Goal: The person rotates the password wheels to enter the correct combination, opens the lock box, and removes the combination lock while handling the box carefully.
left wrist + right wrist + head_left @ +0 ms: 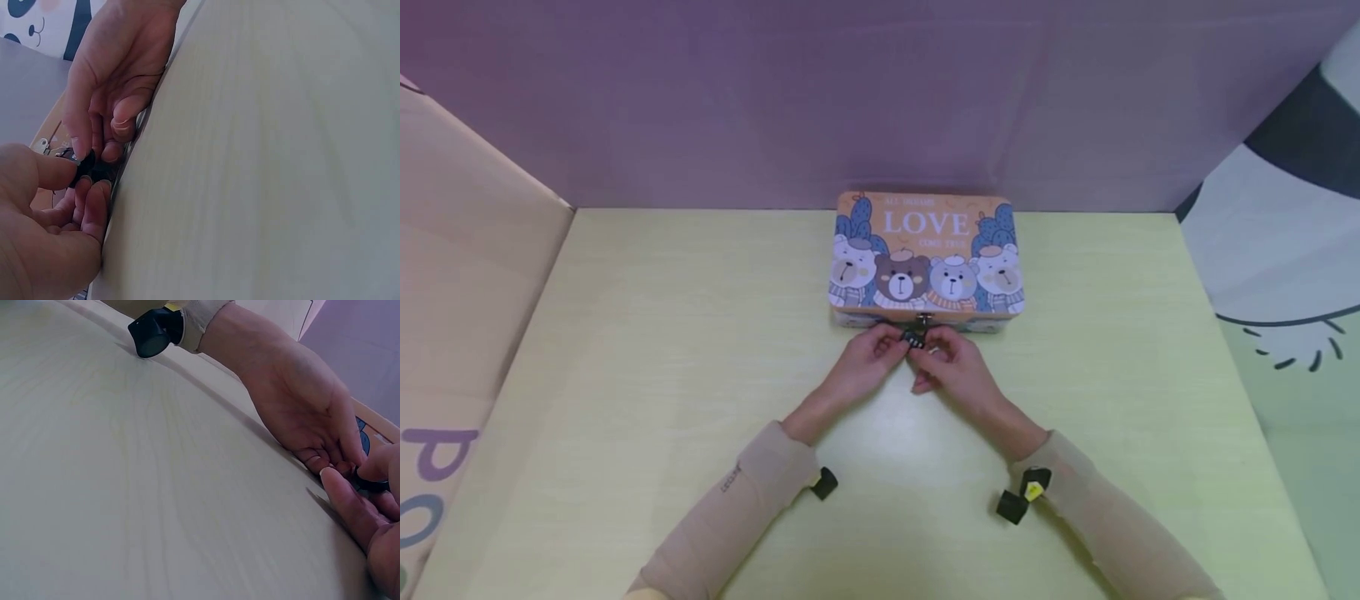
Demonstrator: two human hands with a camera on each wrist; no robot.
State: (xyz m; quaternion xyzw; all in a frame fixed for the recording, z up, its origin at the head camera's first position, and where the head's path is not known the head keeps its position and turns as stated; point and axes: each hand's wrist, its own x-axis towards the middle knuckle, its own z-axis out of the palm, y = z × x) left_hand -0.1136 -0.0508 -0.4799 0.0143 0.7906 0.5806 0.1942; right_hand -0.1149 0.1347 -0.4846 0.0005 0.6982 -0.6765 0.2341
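Observation:
A tin box (925, 250) with bears and the word LOVE on its lid stands closed at the back of the table. At its front is a metal clasp (925, 318). Just below the clasp is a small black combination padlock (913, 339) with light marks on it. My left hand (868, 364) pinches the padlock from the left between thumb and fingers. From the right, my right hand (958, 367) pinches it too. In the left wrist view, fingers of both hands cover much of the padlock (84, 169). Whether its shackle passes through the clasp cannot be made out.
The pale wooden table (700, 333) stretches around the box and both forearms. A purple wall panel (850, 100) rises right behind the box. Printed panels stand at the left and right sides. Small black cameras (1013, 505) are strapped to the sleeved wrists.

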